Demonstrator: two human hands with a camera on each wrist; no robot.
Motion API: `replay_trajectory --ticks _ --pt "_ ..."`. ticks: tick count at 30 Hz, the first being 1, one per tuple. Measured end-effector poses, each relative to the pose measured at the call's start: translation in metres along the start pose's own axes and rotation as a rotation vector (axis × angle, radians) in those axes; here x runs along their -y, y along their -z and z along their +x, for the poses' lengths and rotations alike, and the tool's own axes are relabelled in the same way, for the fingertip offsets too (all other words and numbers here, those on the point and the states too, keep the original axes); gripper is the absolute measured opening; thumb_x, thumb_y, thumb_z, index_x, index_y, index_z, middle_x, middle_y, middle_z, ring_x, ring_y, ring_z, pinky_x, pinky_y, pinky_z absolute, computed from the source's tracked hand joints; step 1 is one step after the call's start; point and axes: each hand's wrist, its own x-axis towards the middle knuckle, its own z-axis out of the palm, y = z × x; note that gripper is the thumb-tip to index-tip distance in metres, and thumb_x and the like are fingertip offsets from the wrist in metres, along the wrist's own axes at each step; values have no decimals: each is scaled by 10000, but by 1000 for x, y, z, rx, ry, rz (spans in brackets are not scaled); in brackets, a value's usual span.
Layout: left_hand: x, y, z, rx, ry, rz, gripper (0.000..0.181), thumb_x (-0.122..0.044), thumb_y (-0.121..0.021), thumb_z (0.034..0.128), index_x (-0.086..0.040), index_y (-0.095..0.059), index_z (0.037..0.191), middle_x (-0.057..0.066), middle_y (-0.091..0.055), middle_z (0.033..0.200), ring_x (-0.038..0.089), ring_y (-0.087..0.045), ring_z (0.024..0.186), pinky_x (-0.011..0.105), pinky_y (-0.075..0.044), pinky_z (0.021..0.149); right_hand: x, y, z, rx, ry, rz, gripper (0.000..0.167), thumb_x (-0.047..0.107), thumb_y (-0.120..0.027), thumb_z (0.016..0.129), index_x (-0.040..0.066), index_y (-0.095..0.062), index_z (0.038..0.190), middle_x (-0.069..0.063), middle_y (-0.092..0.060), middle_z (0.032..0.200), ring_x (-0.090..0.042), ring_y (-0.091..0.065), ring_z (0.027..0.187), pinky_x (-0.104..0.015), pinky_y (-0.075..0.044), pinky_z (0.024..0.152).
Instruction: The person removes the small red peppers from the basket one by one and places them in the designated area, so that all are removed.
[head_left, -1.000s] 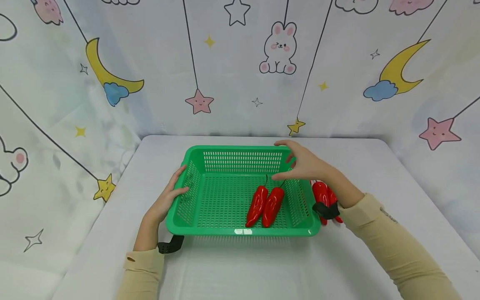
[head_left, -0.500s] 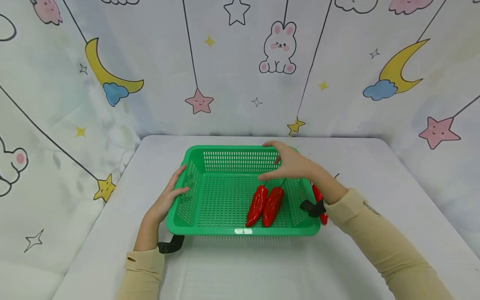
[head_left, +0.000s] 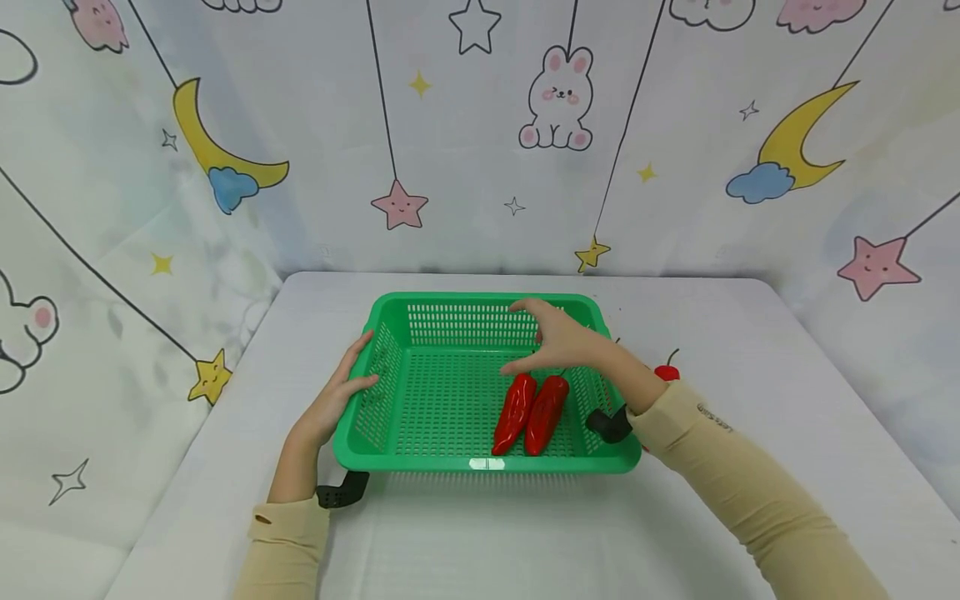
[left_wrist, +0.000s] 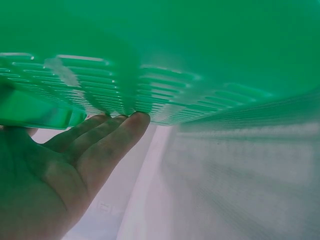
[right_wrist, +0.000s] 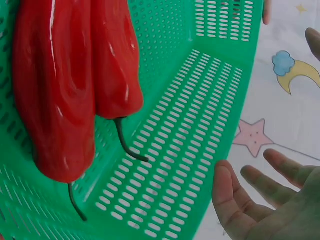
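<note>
A green plastic basket [head_left: 442,462] with slotted walls stands on the white table. Two red peppers [head_left: 514,414] lie side by side in its right half, and their stems show in the right wrist view. My left hand [head_left: 333,397] holds the basket's left rim, thumb over the edge; in the left wrist view its fingers [left_wrist: 117,142] lie against the outer wall. Over the basket's right back part hovers my right hand [head_left: 566,337], fingers spread and holding nothing. Another red pepper [head_left: 667,372] lies right of the basket, mostly hidden behind the right sleeve.
A stem tip [head_left: 617,340] pokes out behind the right forearm. Past the white table [head_left: 480,542] hangs a cloth backdrop [head_left: 480,125] printed with moons, stars and a rabbit. Each wrist wears a black band [head_left: 342,489].
My right hand has moved left over the basket and slightly toward me, its sleeve now covering more of the peppers outside. The left hand, the basket and the two peppers in it stay put.
</note>
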Motion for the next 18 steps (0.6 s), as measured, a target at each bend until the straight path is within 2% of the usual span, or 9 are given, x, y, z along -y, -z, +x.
replay_trajectory --ticks 7,14,18 --pt "0 1 0 1 -9 1 656 -146 -416 940 -289 -72 1480 11 51 1518 276 6 1366 575 -89 1026 -4 -11 8 31 3 -8 932 461 -755 681 54 -307 1390 -102 -352 1393 -225 -519 961 -349 -451 813" --pt "0 0 0 5 -18 10 655 -142 -413 942 -278 -67 1481 17 48 1519 277 2 1365 576 -93 1025 -9 -22 10 67 27 -42 912 443 -752 683 8 -333 1365 -140 -371 1377 -316 -345 1248 -470 -337 967" --pt "0 0 -1 4 -19 6 655 -141 -412 941 -273 -68 1482 18 49 1519 281 -1 1364 576 -102 1022 -12 -26 11 90 24 -81 896 457 -744 689 1 -352 1353 -147 -387 1364 -321 -336 1257 -477 -316 983"
